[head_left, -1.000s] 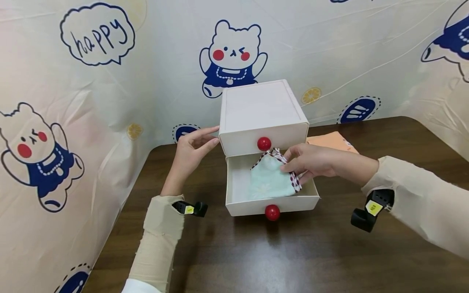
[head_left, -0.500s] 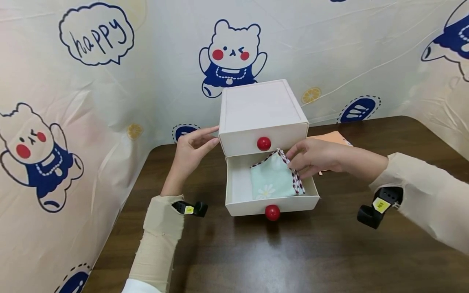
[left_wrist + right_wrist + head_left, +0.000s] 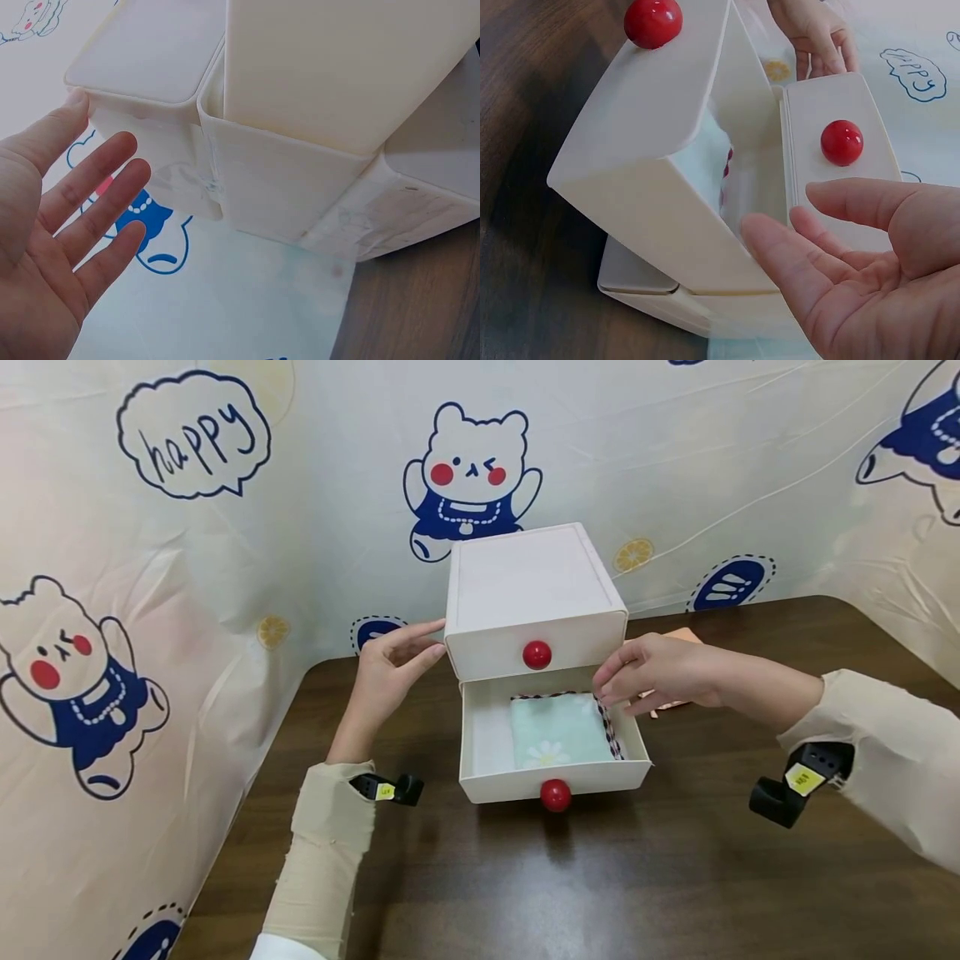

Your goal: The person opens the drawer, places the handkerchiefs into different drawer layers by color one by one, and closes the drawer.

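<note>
The left hand [image 3: 390, 662], fingers straight, steadies the white plastic drawer box [image 3: 534, 597]. The right hand [image 3: 654, 672] hovers relaxed, holding nothing, over the folded mint cloth [image 3: 558, 739] in the open lower drawer [image 3: 555, 777]. A raised cloth edge could jam it when closing.

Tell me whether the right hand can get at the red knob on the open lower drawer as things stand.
Probably yes. The right hand hovers open at the lower drawer's back right corner, holding nothing, and the red knob juts from the drawer front with only bare table before it.

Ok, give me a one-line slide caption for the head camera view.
Left hand steadies a white two-drawer box; right hand hovers open over a folded daisy cloth in the open lower drawer.
</note>
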A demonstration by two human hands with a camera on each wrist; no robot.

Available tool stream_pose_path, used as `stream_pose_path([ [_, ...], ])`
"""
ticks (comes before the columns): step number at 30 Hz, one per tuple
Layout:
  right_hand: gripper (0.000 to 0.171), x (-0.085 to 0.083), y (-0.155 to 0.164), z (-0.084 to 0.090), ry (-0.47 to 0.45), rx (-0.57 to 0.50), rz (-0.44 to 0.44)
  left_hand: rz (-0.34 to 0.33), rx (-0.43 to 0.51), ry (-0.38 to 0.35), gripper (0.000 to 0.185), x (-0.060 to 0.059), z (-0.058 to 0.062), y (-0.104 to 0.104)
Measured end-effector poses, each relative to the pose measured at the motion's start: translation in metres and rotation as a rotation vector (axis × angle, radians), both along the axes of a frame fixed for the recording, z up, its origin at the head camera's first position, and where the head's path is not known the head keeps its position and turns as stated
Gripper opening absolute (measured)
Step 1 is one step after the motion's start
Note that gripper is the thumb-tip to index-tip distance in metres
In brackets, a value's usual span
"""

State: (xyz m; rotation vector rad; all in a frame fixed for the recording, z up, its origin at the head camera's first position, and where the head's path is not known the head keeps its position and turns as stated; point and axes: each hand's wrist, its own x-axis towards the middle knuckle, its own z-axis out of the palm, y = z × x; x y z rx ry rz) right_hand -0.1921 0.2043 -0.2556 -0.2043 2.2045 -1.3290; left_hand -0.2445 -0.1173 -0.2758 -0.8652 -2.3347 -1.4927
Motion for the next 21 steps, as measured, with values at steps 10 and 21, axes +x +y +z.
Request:
stream_pose_path([
  [10, 0.04, 0.003, 0.008, 0.001, -0.001, -0.021, -0.006, -0.001, 0.0, 0.01, 0.032, -0.002, 0.001, 0.002],
  [21, 0.045, 0.008, 0.016, 0.003, -0.012, -0.047, 0.001, 0.009, 0.001, 0.01, 0.032, -0.002, -0.003, -0.001],
])
